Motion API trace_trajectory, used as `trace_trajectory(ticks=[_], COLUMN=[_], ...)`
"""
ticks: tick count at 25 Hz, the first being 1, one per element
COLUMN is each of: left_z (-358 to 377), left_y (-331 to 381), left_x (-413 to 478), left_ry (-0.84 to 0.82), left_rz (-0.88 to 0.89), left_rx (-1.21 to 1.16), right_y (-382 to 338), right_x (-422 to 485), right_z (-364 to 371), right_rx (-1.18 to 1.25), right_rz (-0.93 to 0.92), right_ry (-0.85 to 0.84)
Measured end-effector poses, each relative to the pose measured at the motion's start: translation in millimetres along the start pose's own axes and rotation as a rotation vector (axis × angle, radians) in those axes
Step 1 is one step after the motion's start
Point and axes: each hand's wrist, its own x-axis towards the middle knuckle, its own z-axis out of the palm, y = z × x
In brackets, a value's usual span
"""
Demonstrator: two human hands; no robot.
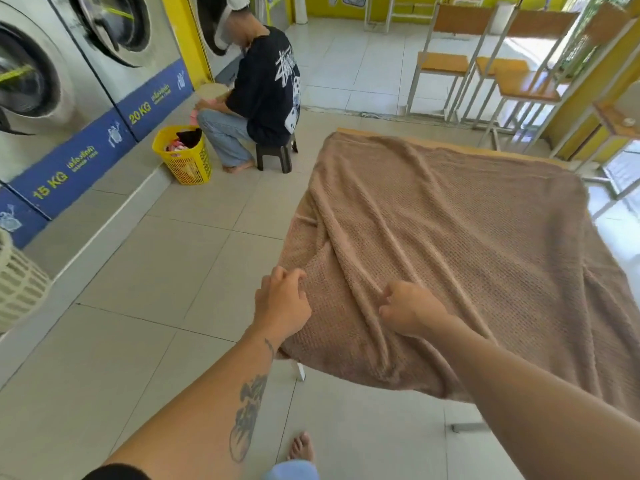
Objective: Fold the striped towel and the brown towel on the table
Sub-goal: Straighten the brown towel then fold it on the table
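Note:
The brown towel (460, 237) lies spread over the table, wrinkled, covering almost all of it and hanging over the near edge. My left hand (282, 304) grips the towel's near left edge with curled fingers. My right hand (408, 311) pinches a fold of the towel a little to the right, close to the near edge. Only a thin strip of the wooden table (446, 142) shows at the far side. No striped towel is visible.
A person sits on a small black stool (275, 155) by the washing machines (86, 64), beside a yellow laundry basket (185, 157). A pale basket (17, 282) stands at the left edge. White-framed chairs (485, 67) stand at the back right. My bare foot (301, 446) is on the tiled floor.

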Motion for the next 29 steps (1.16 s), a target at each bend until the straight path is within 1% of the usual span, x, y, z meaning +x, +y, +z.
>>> trace_trajectory(ticks=[3,6,9,10,11,13,15,18,22,23,25,29], left_z=[-6,-11,-20,-24,-27,-31,-32,-31,-35,-35,-35,-37], left_y=[-12,-21,-27,-29,-31,-38,-47,-61,-43,-36,-22,-24], left_x=[25,42,52,54,56,55,52,50,53,55,61,66], left_ry=[-0.092,-0.199,-0.284,-0.293,-0.287,-0.264,-0.266,-0.24,-0.228,-0.221,-0.141,0.178], left_rz=[0.045,0.029,-0.013,-0.019,-0.028,-0.051,-0.078,-0.16,-0.235,-0.25,-0.261,-0.35], left_rx=[-0.015,-0.124,-0.245,-0.264,-0.275,-0.271,-0.224,-0.171,-0.296,-0.331,-0.386,-0.514], right_y=[-20,-20,-17,-16,-14,-11,-10,-11,-8,-7,-7,-5], right_x=[13,15,14,15,17,19,21,21,20,21,21,18], right_z=[3,5,3,2,0,0,3,8,11,13,18,26], right_rx=[-0.021,0.075,0.199,0.243,0.267,0.243,0.24,0.269,0.262,0.242,0.175,0.146], right_rz=[0.091,0.172,0.213,0.226,0.227,0.192,0.178,0.173,0.123,0.115,0.094,0.105], right_ry=[0.004,0.033,0.158,0.178,0.159,0.033,-0.03,-0.012,-0.021,-0.015,0.013,0.103])
